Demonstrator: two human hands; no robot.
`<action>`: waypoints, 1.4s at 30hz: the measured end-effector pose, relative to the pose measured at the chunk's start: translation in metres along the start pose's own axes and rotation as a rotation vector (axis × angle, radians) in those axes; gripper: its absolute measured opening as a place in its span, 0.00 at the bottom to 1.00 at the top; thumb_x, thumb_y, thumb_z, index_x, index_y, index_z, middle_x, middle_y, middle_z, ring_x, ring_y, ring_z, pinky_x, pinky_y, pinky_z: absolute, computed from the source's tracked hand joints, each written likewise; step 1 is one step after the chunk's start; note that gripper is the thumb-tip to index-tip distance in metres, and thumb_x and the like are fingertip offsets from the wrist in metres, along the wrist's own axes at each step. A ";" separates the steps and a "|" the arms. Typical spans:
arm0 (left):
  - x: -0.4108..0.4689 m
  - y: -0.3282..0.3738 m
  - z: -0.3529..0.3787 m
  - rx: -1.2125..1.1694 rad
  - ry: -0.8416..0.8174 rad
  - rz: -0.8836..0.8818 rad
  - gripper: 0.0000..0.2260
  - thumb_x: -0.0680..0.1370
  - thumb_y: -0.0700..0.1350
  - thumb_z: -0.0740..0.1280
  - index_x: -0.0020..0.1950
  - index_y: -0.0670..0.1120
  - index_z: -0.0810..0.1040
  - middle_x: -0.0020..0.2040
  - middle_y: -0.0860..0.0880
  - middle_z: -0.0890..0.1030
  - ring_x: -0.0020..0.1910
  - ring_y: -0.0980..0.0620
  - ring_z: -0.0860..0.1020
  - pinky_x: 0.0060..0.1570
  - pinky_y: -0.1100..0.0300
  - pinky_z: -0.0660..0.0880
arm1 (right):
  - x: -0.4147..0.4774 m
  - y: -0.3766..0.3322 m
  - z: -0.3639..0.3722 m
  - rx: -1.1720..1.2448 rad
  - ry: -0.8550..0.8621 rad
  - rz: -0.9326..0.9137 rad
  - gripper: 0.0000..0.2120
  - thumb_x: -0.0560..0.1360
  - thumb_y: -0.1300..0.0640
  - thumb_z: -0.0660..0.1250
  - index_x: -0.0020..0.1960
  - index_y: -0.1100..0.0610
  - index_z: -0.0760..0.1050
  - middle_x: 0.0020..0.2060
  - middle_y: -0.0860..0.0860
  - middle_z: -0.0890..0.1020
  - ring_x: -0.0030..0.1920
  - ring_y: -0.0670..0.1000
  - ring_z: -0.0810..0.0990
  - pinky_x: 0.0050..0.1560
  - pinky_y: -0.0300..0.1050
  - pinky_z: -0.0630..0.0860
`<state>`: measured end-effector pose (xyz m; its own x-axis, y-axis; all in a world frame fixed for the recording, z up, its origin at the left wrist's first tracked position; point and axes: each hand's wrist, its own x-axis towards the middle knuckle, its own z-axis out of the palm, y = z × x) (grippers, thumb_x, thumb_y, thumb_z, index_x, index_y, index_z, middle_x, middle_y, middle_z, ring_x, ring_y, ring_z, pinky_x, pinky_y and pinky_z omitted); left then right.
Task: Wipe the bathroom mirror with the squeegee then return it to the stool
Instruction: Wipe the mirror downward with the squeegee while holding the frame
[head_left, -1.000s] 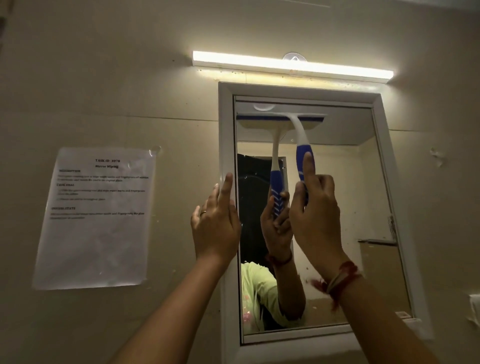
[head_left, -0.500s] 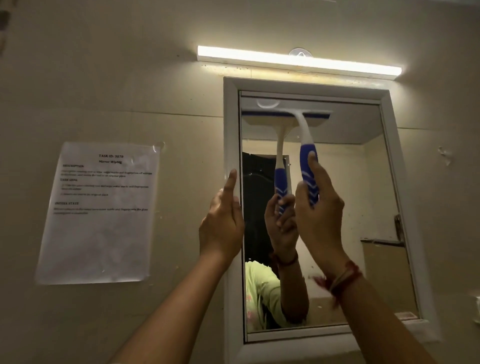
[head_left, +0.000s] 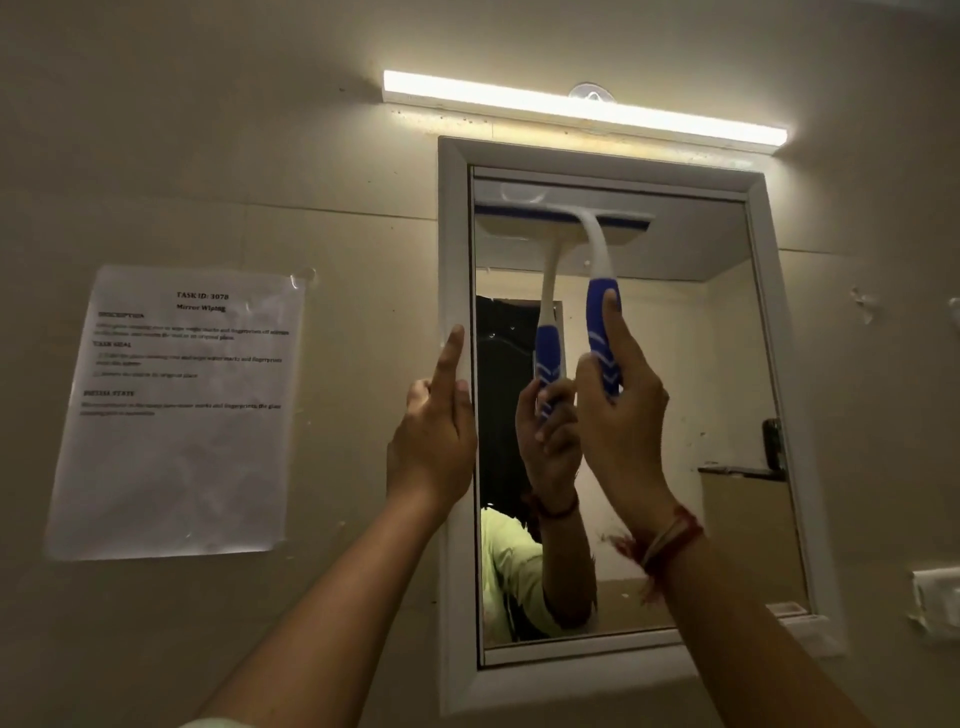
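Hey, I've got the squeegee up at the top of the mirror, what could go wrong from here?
1. The squeegee covers only the left part of the mirror, so one pull down may leave the right strip unwiped.
2. Your left hand rests on the frame with fingers right beside the mirror; they could smudge it.
3. Your right hand grips the squeegee far from its top, so it might tilt and streak.

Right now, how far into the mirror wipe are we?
Done: the squeegee is picked up, and the right hand grips its blue handle.
In hand: the blade sits against the top left of the mirror, which looks like the start of a downward stroke. The left hand rests open on the white frame.
Left: the glass below the blade, then the return to the stool, which is out of view.
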<state>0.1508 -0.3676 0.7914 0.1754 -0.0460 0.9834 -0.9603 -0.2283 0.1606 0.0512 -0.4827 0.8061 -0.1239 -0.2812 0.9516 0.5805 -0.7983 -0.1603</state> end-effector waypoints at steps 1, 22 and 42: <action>0.000 0.000 0.000 -0.001 -0.001 -0.003 0.21 0.81 0.51 0.46 0.73 0.63 0.46 0.45 0.44 0.73 0.28 0.55 0.69 0.27 0.67 0.62 | 0.006 -0.001 0.001 0.000 0.003 0.000 0.27 0.78 0.62 0.60 0.71 0.43 0.57 0.50 0.34 0.73 0.40 0.38 0.80 0.39 0.31 0.78; -0.003 -0.002 0.002 -0.037 0.031 0.015 0.21 0.79 0.55 0.43 0.71 0.65 0.45 0.40 0.44 0.74 0.27 0.54 0.69 0.27 0.66 0.63 | -0.069 0.011 -0.025 -0.061 -0.103 0.023 0.26 0.78 0.57 0.58 0.71 0.40 0.55 0.51 0.64 0.79 0.40 0.46 0.80 0.47 0.44 0.81; -0.003 -0.003 0.001 -0.053 0.015 0.018 0.22 0.78 0.55 0.43 0.73 0.63 0.46 0.41 0.43 0.74 0.27 0.51 0.71 0.27 0.64 0.65 | -0.048 0.003 -0.020 -0.099 -0.050 -0.045 0.27 0.78 0.60 0.58 0.69 0.39 0.54 0.53 0.39 0.73 0.46 0.31 0.76 0.46 0.23 0.73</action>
<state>0.1537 -0.3678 0.7882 0.1549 -0.0349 0.9873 -0.9735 -0.1758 0.1465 0.0425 -0.4821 0.7544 -0.1068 -0.2186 0.9699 0.4922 -0.8592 -0.1395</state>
